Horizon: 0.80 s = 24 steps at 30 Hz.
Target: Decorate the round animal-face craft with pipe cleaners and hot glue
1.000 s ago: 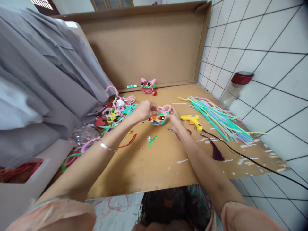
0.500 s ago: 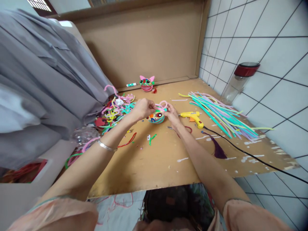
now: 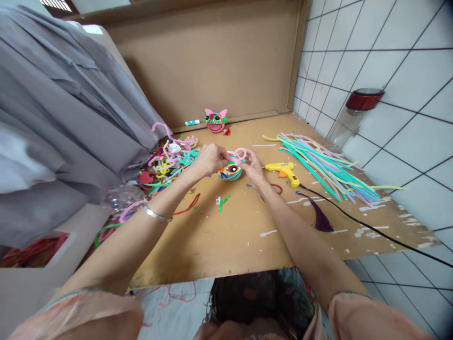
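A small colourful craft head (image 3: 230, 171) with painted eyes rests on the cardboard work surface (image 3: 240, 231) in the middle. My left hand (image 3: 211, 158) is closed, pinching a pink pipe cleaner (image 3: 239, 153) curled into a loop just above the head. From the other side my right hand (image 3: 253, 166) pinches the same pink pipe cleaner, its fingers pressed together. Both hands hover right over the craft head, touching or nearly touching it.
A finished pink-eared craft head (image 3: 215, 121) stands at the back by a glue stick (image 3: 193, 123). A yellow glue gun (image 3: 284, 171) with black cord lies right, beside straight pipe cleaners (image 3: 325, 169). Tangled pipe cleaners (image 3: 169, 163) lie left, scissors (image 3: 269, 190) under my wrist, a jar (image 3: 350, 118) against tiles.
My hands and the craft head stay almost in place; the view has tilted slightly. The fingers shift a little on the pink loop.
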{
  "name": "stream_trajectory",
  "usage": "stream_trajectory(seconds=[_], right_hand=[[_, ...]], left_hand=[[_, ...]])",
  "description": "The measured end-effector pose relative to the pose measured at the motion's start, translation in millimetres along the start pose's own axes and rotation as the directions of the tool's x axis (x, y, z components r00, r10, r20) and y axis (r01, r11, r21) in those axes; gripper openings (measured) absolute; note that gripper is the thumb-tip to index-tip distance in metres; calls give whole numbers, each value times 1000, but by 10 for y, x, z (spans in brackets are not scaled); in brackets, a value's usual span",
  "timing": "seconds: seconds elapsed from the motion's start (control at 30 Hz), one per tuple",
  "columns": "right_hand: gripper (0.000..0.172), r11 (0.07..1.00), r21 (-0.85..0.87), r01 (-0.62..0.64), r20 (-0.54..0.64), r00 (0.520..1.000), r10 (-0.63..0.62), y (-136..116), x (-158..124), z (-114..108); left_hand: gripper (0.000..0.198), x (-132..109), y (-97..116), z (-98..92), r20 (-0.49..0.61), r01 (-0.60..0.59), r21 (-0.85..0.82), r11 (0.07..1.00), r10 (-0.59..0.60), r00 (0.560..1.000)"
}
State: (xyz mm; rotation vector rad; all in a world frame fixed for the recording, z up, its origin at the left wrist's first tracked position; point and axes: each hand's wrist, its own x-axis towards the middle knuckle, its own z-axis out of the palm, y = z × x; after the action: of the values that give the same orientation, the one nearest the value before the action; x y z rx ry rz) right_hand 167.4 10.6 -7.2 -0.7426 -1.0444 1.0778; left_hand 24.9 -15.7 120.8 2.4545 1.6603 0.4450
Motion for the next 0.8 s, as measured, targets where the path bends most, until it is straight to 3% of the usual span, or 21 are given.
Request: stream_trajectory(seconds=[0.8], right_hand=[[50,999,-42,-19,-15,1000,19,-60,-44,25]], left_hand=[[20,-6,64,4,3,30,-1,1000,-30,1000]])
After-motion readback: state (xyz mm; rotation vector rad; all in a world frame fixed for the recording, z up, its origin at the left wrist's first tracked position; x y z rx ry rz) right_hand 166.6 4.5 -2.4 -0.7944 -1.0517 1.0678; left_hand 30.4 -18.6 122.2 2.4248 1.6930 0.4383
